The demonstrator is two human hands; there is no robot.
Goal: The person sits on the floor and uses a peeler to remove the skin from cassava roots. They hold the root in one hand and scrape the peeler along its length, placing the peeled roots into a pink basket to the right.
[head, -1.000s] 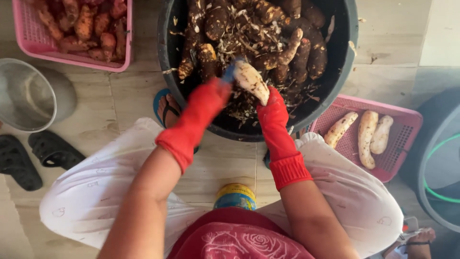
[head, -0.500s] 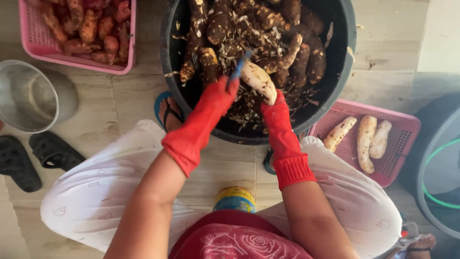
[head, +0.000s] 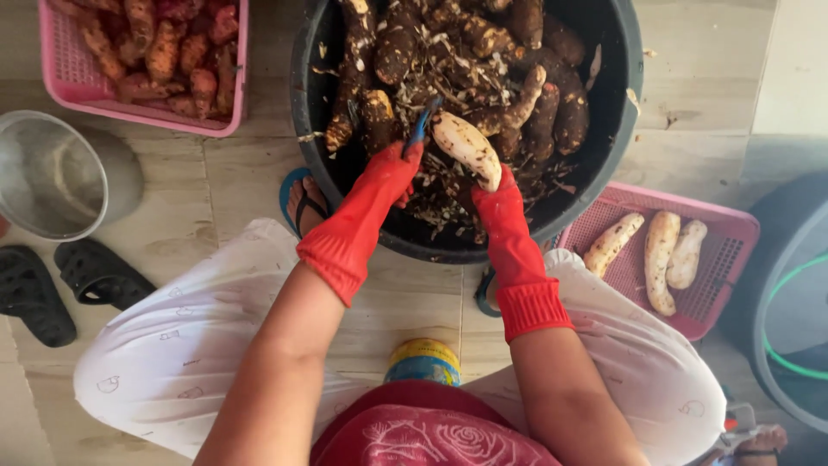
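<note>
- head view: the cassava root is pale cream and mostly peeled, with some brown bits on it; it lies slanted above the middle of the black tub.
- the right hand, in a red rubber glove, is closed around the near end of the root and holds it over the tub.
- the left hand, also in a red glove, is closed on a blue-handled peeler, whose tip is touching the far left end of the root.
- the tub is full of dark unpeeled roots and loose peel, and the hands stay inside its near rim.
- on the right, just beside the tub, a pink basket holds three peeled roots; part of its floor is free.
- far left, another pink basket holds reddish tubers, well apart from the hands.
- on the left a metal bowl stands on the wooden floor, with black sandals near it.
- the knees in white cloth press close to the tub's near edge on both sides.
</note>
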